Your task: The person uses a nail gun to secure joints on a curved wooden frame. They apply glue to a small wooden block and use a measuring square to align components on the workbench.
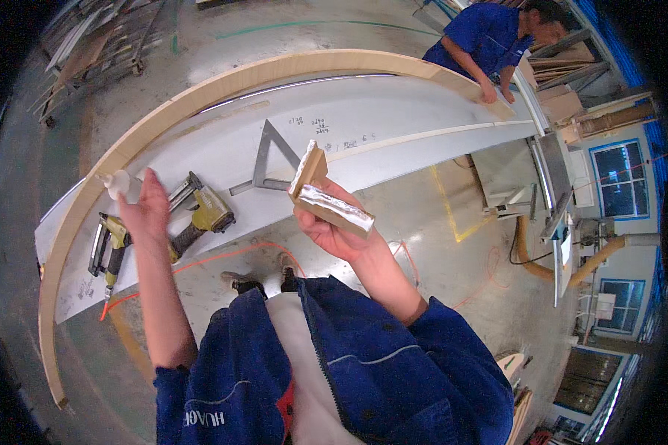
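In my right hand (326, 230) is an L-shaped wooden corner piece (341, 216), held up in front of my body. Thick white glue runs along its edges. My left hand (147, 208) is closed around a small white squeeze bottle (126, 185), its nozzle pointing left over the curved wooden strip (96, 182). Beside that hand on the white table (223, 163) lie two yellow-green nail guns, a larger one (209, 211) to its right and a smaller one (113, 241) to its left. A metal triangle square (262, 159) rests beyond the corner piece.
The long curved strip arcs along the table's far side and past its left end. A co-worker (490, 44) in blue leans at the far right, hands on the strip's end. An orange air hose (200, 263) trails along the near side. Racks (89, 59) stand far left.
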Available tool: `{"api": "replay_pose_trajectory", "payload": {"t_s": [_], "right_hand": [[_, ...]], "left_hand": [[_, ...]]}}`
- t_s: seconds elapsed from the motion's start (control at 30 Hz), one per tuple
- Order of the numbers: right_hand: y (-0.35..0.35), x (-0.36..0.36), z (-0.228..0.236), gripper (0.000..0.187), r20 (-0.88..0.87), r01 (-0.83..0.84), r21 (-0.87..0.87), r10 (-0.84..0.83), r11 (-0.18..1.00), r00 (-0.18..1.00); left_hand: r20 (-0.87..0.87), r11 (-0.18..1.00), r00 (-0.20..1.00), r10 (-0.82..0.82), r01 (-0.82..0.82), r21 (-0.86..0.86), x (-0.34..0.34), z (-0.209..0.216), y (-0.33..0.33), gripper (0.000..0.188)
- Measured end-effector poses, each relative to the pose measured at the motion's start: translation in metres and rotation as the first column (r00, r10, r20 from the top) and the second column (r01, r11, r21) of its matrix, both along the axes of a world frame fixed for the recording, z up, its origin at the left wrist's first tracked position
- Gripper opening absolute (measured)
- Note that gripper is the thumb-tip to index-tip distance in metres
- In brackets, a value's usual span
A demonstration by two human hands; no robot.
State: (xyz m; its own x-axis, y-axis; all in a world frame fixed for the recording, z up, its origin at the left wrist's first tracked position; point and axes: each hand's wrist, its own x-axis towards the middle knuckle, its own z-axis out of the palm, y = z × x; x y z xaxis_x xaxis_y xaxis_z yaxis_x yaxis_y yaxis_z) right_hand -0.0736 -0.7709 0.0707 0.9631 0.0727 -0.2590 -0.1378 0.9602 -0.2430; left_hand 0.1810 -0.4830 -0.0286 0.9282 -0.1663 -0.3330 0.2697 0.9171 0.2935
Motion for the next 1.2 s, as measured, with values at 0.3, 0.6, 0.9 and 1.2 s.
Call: {"api": "replay_pose_trajectory", "payload": {"t_s": [0.3, 0.6, 0.9, 1.2], "right_hand": [[0.000, 0.019, 0.019, 0.029, 0.160, -0.040, -0.081, 0.053, 0.996, 0.986], [-0.012, 0.015, 0.018, 0.031, 0.100, 0.002, -0.030, 0.001, 1.000, 0.995], [-0.025, 0.010, 0.011, 0.029, 0.202, 0.010, -0.160, 0.023, 0.987, 0.979], [-0.020, 0.006, 0.021, 0.026, 0.044, 0.082, -0.183, -0.075, 0.980, 0.996]], "left_hand": [[0.293, 0.185, 0.324, -0.900, -0.323, 0.928, -0.205, 0.186, -0.105, 0.092], [0.184, 0.080, 0.289, -0.939, -0.337, 0.938, -0.217, 0.188, -0.129, 0.091], [0.176, 0.143, 0.131, -0.976, -0.228, 0.963, -0.238, 0.198, -0.148, 0.091], [0.250, 0.244, 0.183, -0.951, -0.055, 0.968, -0.240, 0.193, -0.154, 0.088]]}}
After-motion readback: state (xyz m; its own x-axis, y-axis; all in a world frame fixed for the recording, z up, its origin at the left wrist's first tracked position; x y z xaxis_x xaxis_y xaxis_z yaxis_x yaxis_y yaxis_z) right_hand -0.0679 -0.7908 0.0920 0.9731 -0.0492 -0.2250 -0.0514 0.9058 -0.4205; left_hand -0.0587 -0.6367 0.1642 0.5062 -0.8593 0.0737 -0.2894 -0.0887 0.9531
